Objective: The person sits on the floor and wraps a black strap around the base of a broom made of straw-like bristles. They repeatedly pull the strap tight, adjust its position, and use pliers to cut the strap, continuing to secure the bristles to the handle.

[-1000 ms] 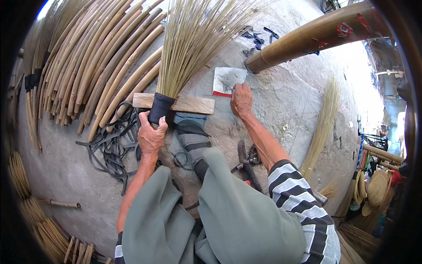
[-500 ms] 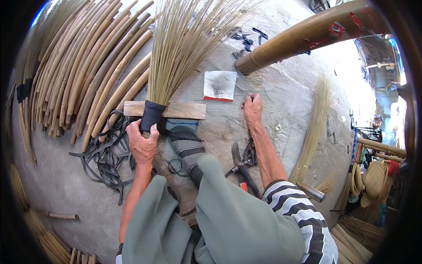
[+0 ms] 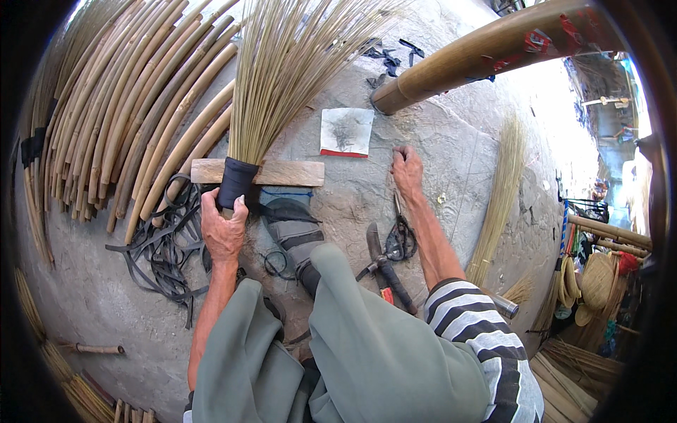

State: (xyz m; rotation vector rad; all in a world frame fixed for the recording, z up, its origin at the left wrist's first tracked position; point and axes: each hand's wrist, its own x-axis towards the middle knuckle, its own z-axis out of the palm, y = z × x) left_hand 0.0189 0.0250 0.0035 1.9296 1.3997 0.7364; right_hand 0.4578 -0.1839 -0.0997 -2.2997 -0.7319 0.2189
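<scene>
My left hand (image 3: 224, 229) grips a broom (image 3: 264, 106) of thin straw-coloured sticks at its bound lower end. A black rubber wrap (image 3: 238, 182) circles that end, which rests across a short wooden block (image 3: 296, 173); the sticks fan out away from me. My right hand (image 3: 407, 169) hovers or rests over the grey floor with its fingers closed together; what they hold, if anything, is too small to make out. Close by its forearm lie black-handled scissors (image 3: 401, 238) and a knife (image 3: 384, 266) with a dark wrapped handle.
Black rubber strips (image 3: 166, 247) lie tangled left of my left hand. Curved bamboo poles (image 3: 134, 106) fill the far left. A white-and-red packet (image 3: 346, 132) lies ahead, near a thick bamboo trunk (image 3: 451, 67). Another stick bundle (image 3: 502, 197) lies to the right.
My right hand has shifted slightly right and nearer, still closed, and its forearm uncovers more of the scissors. My left hand keeps its grip on the broom. The whole view has shifted a little.
</scene>
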